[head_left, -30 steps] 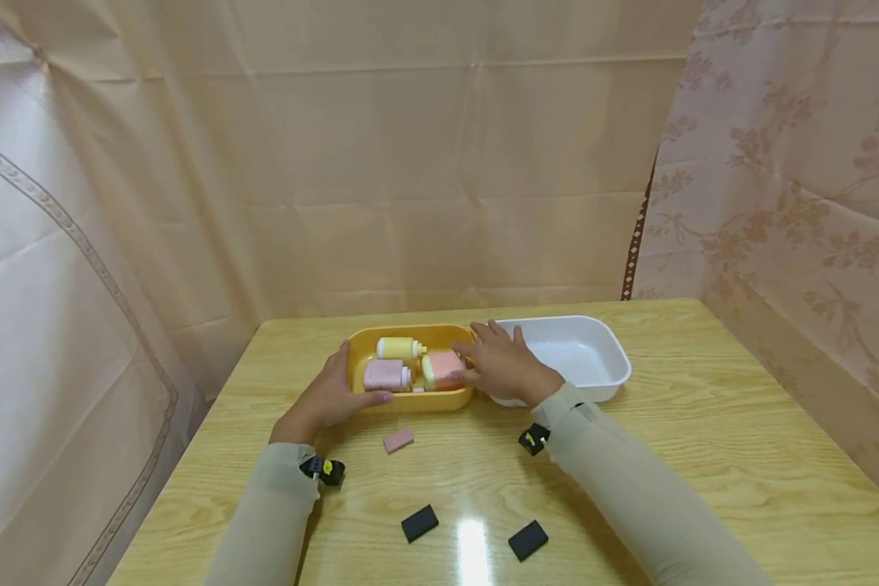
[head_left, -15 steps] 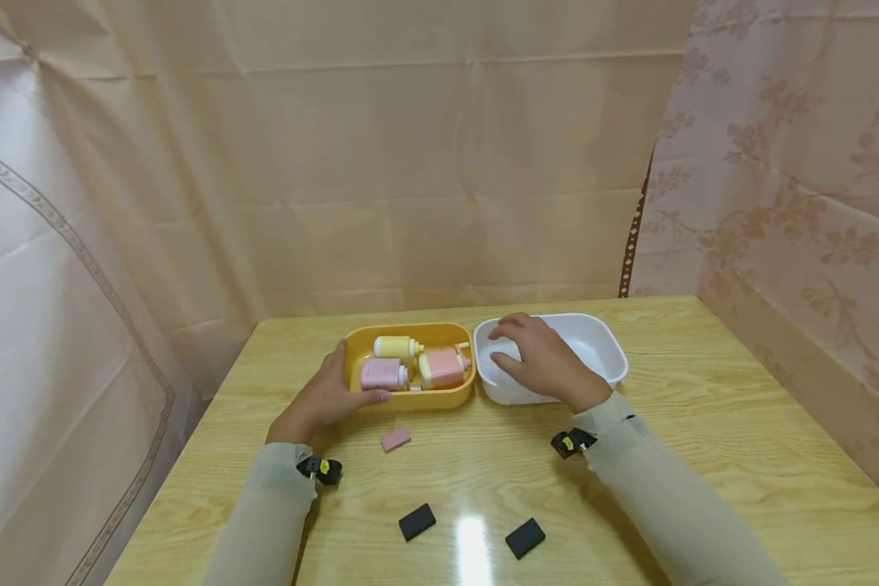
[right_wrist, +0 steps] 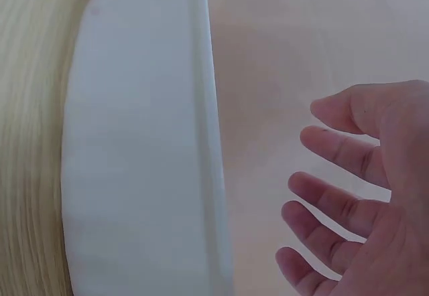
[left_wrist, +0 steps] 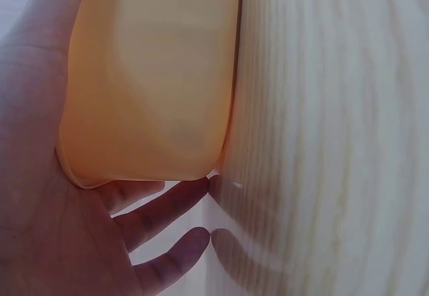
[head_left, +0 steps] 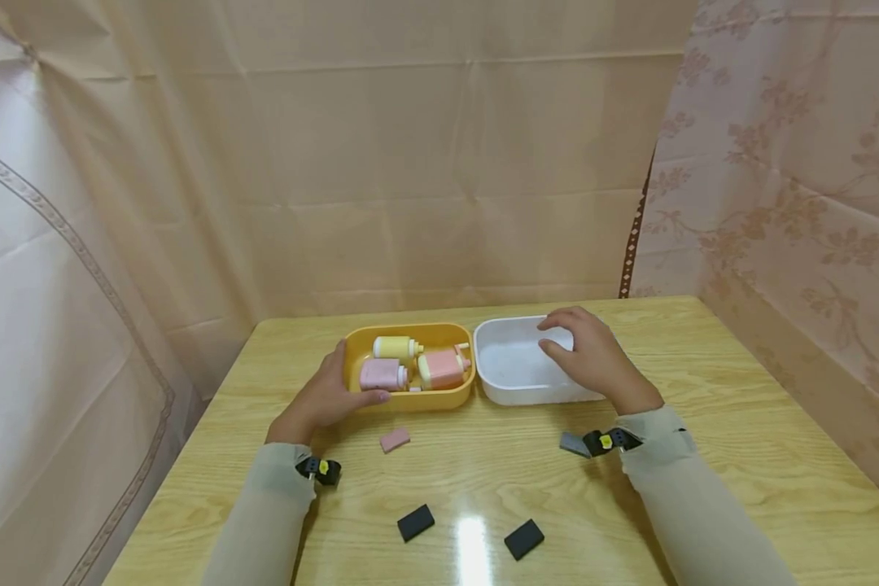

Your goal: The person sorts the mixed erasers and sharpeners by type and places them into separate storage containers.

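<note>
My left hand [head_left: 324, 396] holds the left end of a yellow plastic bin [head_left: 439, 400], its thumb along the front side. In the left wrist view the palm and fingers lie against the bin's wall [left_wrist: 154, 88]. Inside lie a yellow bottle [head_left: 394, 347], a lilac bottle [head_left: 381, 374] and a pink pump bottle [head_left: 443, 369], all on their sides. My right hand [head_left: 593, 354] hovers over the right part of a white bin [head_left: 513, 397], fingers loosely bent and holding nothing. The right wrist view has those fingers apart from the white wall [right_wrist: 141, 135].
A pink block [head_left: 395, 440] lies in front of the yellow bin. Two black blocks [head_left: 416, 522] lie near the wooden table's [head_left: 352, 537] front. A grey block [head_left: 575, 444] shows beside the right wrist's camera [head_left: 604, 442]. Beige curtains [head_left: 439, 163] hang behind.
My right hand has moved right, from the pink pump bottle in the yellow bin to above the white bin's right part. The grey block has come into view. My left hand stays on the yellow bin.
</note>
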Demonstrator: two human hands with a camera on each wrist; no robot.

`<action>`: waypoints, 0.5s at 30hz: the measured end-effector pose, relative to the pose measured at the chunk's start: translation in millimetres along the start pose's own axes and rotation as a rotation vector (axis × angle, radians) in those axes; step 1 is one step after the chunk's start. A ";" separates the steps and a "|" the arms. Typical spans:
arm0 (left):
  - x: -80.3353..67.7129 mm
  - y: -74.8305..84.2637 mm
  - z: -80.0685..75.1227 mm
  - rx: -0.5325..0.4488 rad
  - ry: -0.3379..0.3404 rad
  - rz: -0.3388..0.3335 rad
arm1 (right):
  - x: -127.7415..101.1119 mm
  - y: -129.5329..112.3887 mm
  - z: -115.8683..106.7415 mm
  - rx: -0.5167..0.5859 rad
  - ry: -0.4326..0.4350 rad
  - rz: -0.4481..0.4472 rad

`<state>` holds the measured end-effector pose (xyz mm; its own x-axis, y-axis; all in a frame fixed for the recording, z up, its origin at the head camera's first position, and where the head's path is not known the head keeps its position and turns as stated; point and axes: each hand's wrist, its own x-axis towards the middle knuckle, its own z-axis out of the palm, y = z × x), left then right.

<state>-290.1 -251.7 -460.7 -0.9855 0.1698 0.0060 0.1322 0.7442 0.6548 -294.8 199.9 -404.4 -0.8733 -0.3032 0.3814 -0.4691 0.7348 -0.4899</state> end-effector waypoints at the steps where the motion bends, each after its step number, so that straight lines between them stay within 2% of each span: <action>1: 0.0 0.2 0.0 0.002 0.000 0.003 | -0.5 4.6 -2.2 0.001 0.008 0.017; 9: -1.6 1.1 -1.7 -0.009 -0.008 0.001 | -6.9 43.2 -22.2 0.057 0.020 0.258; 15: -1.6 1.6 -1.1 -0.007 -0.019 -0.015 | -13.8 75.6 -25.9 0.178 -0.016 0.406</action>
<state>-288.4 -251.5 -458.8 -0.9851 0.1710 -0.0176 0.1170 0.7420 0.6601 -314.8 275.4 -426.4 -0.9927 -0.0217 0.1182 -0.1013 0.6810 -0.7252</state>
